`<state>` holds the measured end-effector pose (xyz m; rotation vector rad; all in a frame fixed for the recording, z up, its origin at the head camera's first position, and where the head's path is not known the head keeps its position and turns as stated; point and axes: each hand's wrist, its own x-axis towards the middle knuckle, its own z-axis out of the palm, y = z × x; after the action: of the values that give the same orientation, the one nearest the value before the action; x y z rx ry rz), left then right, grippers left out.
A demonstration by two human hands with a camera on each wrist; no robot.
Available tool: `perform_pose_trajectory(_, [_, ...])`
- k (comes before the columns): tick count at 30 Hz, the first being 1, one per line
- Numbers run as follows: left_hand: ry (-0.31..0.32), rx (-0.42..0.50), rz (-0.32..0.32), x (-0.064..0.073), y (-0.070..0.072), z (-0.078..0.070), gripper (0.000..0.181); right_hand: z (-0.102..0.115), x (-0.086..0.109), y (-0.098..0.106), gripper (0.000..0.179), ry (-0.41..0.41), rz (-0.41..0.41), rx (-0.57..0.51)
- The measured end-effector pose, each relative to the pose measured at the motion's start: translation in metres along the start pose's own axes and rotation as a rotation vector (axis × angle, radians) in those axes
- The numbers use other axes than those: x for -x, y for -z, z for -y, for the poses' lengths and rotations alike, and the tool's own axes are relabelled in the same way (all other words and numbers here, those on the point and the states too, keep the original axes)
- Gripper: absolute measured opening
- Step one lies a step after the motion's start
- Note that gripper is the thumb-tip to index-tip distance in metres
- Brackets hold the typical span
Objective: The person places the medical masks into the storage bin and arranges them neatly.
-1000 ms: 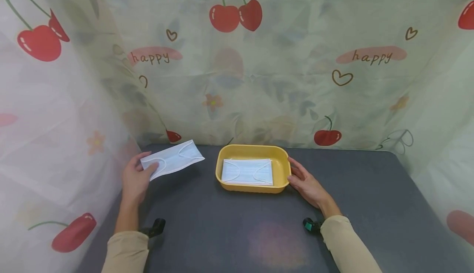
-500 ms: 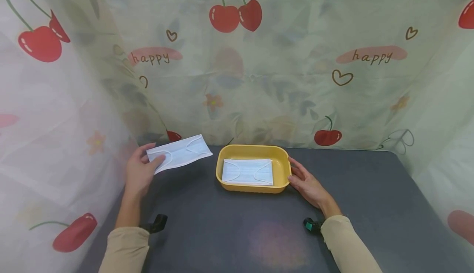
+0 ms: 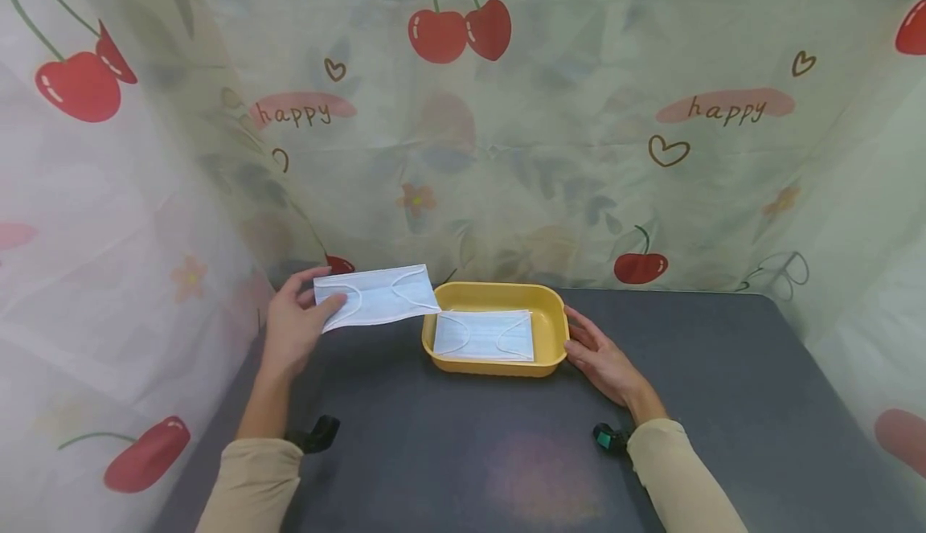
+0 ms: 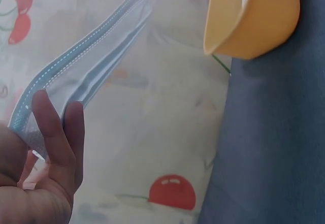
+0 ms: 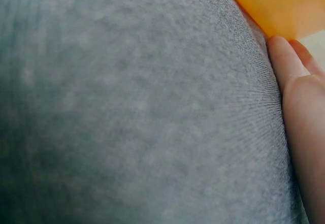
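My left hand [image 3: 291, 332] pinches a pale blue face mask [image 3: 379, 298] by its left end, thumb in front and fingers behind. The mask is held up with its white ear loops towards me, and its right corner overlaps the left rim of a yellow tray [image 3: 548, 312]. From the left wrist, the mask's folded edge [image 4: 84, 56] shows, with the fingers on its lower end. Another face mask [image 3: 483, 335] lies flat inside the tray. At the tray's right end my right hand [image 3: 604, 364] touches the wall with fairly straight fingers; the right wrist view shows fingertips against yellow plastic [image 5: 284, 5].
A dark grey tabletop [image 3: 448, 444] lies under everything. Printed cloth [image 3: 564, 155] with cherries hangs behind the table and along both sides. Each wrist carries a small black camera, one [image 3: 316, 434] left and one [image 3: 610, 440] right.
My left hand has carried its mask rightwards to the tray's left rim, and the mask has turned closer to level. The right hand and the tray have stayed in place.
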<state>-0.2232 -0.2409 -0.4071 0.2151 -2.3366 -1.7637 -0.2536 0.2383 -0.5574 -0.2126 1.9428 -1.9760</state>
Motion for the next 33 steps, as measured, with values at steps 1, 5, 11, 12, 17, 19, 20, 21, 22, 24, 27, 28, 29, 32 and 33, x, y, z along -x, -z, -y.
perform_pose_trajectory(1, [-0.001,-0.005,0.005,0.0,-0.002,-0.002,0.056,0.0,0.0,0.0,0.072,-0.001,-0.002,-0.001])
perform_pose_trajectory(5, [0.001,-0.026,0.038,-0.003,-0.011,-0.007,0.055,0.0,-0.001,0.0,0.072,-0.008,-0.009,-0.007])
perform_pose_trajectory(11, [-0.03,-0.022,0.104,-0.009,-0.028,-0.014,0.054,0.0,-0.001,0.0,0.073,-0.012,-0.01,-0.013])
perform_pose_trajectory(12, [-0.036,-0.022,0.115,-0.009,-0.03,-0.015,0.053,0.0,-0.001,0.0,0.072,-0.013,-0.011,-0.014])
perform_pose_trajectory(17, [-0.047,0.013,0.167,-0.01,-0.042,-0.024,0.053,0.001,0.0,0.001,0.072,-0.004,-0.007,-0.028])
perform_pose_trajectory(19, [-0.041,0.019,0.185,-0.011,-0.045,-0.026,0.053,0.001,0.0,0.001,0.072,-0.002,-0.005,-0.031])
perform_pose_trajectory(20, [-0.038,0.016,0.194,-0.011,-0.047,-0.026,0.053,0.001,0.0,0.001,0.073,-0.002,-0.004,-0.03])
perform_pose_trajectory(21, [-0.033,0.006,0.199,-0.011,-0.049,-0.027,0.053,0.001,0.0,0.001,0.073,-0.004,-0.004,-0.03])
perform_pose_trajectory(22, [-0.029,-0.003,0.203,-0.012,-0.05,-0.027,0.053,0.001,0.0,0.001,0.072,-0.005,-0.005,-0.03])
perform_pose_trajectory(24, [-0.017,-0.012,0.212,-0.013,-0.053,-0.027,0.053,0.002,0.0,0.0,0.072,-0.008,-0.005,-0.031])
perform_pose_trajectory(27, [-0.002,0.003,0.225,-0.015,-0.058,-0.026,0.053,0.003,-0.001,0.0,0.071,-0.012,-0.006,-0.032])
perform_pose_trajectory(28, [0.003,0.012,0.228,-0.017,-0.059,-0.026,0.053,0.003,-0.001,0.0,0.071,-0.012,-0.006,-0.032])
perform_pose_trajectory(29, [0.007,0.021,0.232,-0.018,-0.061,-0.026,0.053,0.003,-0.001,-0.001,0.072,-0.014,-0.007,-0.032])
perform_pose_trajectory(32, [0.017,0.04,0.23,-0.022,-0.065,-0.025,0.051,0.003,0.0,-0.001,0.072,-0.017,-0.01,-0.031])
perform_pose_trajectory(33, [0.019,0.048,0.231,-0.024,-0.067,-0.025,0.051,0.003,0.0,-0.001,0.072,-0.017,-0.01,-0.032])
